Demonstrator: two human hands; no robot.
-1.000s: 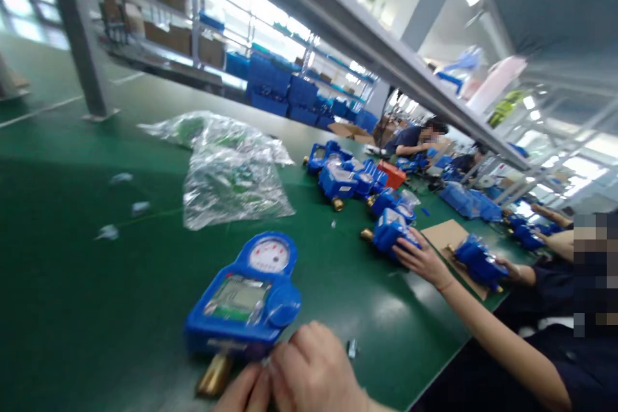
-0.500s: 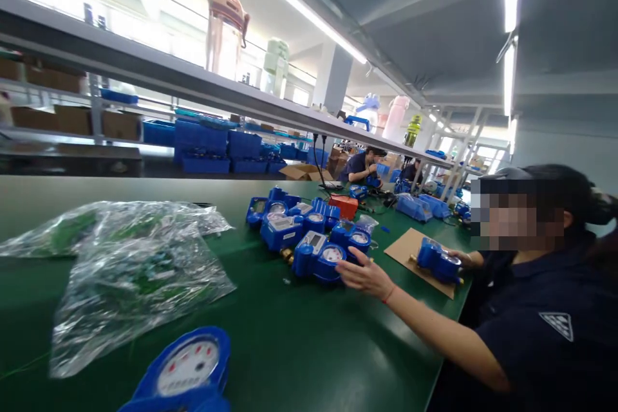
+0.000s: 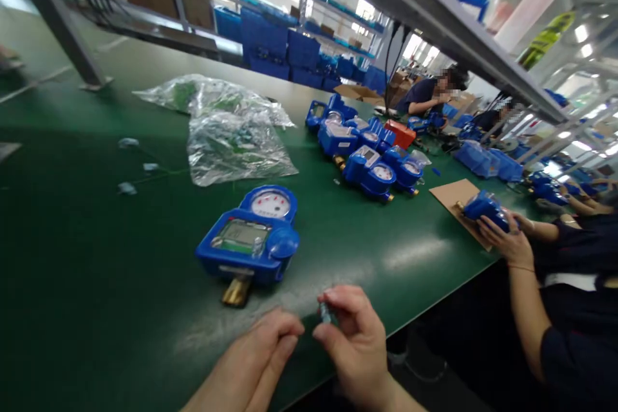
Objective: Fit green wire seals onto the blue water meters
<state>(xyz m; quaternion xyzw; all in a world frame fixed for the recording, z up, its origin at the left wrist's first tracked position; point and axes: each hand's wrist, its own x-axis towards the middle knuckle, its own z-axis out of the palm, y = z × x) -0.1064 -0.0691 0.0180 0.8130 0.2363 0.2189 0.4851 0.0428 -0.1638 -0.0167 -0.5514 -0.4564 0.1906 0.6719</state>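
Observation:
My right hand (image 3: pixel 355 341), at the table's front edge, pinches a small translucent bluish plastic seal (image 3: pixel 324 313) between thumb and fingers. Close to its left, my left hand (image 3: pixel 255 360) has thumb and fingers pressed together; anything between them is hidden. A blue water meter (image 3: pixel 246 248) lies just beyond both hands, with a round white dial, a grey display and a brass threaded end facing me. On its display side sits a small clear piece (image 3: pixel 257 246). Similar small pieces (image 3: pixel 128 188) with thin green wires lie on the table to the left.
A clear plastic bag (image 3: pixel 236 148) with green contents lies behind the meter. Several blue meters (image 3: pixel 371 167) are grouped to the right, near an orange-red box (image 3: pixel 400 134). At right a co-worker's hands (image 3: pixel 512 238) hold another meter over a cardboard sheet (image 3: pixel 458 196). A shelf (image 3: pixel 434 19) crosses above.
The view has swung down and left, bringing my hands and the whole near meter into sight. The co-worker's hand has moved from the grouped meters to the meter at the cardboard.

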